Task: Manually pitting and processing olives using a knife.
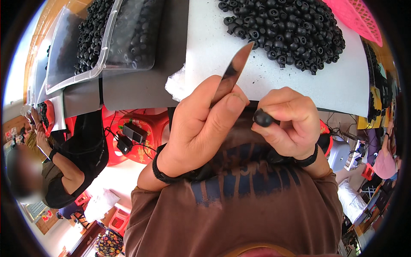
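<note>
My left hand (199,126) is closed around a knife, its handle hidden in my grip. The bare blade (238,64) points up and away, toward a heap of small black parts. My right hand (295,122) pinches one round black rubber-like part (263,118) between thumb and fingers, a short gap to the right of the knife hand. Both hands are in front of my chest, by the near edge of a white foam sheet (207,47). On that sheet lies the heap of black knob-shaped parts (291,32), many with a hollow neck, and dark crumbs are scattered beside it.
At the left, a clear plastic bin (103,49) holds more black parts on the dark tabletop (171,51). A pink basket (364,21) stands at the far right. Below left are a red stool (147,150) and black power adapters (133,132); a co-worker's arm (68,167) is beyond.
</note>
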The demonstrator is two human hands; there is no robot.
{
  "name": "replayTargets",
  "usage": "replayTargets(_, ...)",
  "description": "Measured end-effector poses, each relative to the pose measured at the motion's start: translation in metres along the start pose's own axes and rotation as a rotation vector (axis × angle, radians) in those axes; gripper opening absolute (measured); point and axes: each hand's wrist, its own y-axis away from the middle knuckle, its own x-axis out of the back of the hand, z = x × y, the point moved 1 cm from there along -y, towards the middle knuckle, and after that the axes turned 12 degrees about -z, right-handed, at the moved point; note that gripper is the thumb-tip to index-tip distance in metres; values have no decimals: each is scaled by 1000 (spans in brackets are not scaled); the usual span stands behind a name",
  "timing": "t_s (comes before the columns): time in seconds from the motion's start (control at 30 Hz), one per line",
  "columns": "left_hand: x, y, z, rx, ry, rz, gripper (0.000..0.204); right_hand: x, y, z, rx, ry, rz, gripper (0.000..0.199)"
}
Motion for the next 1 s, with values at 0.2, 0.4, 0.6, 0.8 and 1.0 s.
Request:
replayTargets(0.2,-3,-2,3,-48,216,-160,19,-5,-5,-1,83,97,18,20)
replayTargets(0.4,-1,-1,-5,-77,296,-90,25,-8,-11,2,91,72,-36,21)
replayTargets(0.6,5,5,-15,-95,485,-43,19,-15,-25,1,104,34,102,26)
replayTargets(0.8,14,10,-25,-232,510,225,22,-7,-119,-27,-157,122,13,18)
replayTargets(1.0,16,29,-16,-263,354,414,26,-31,-163,-29,147,397,-230,64)
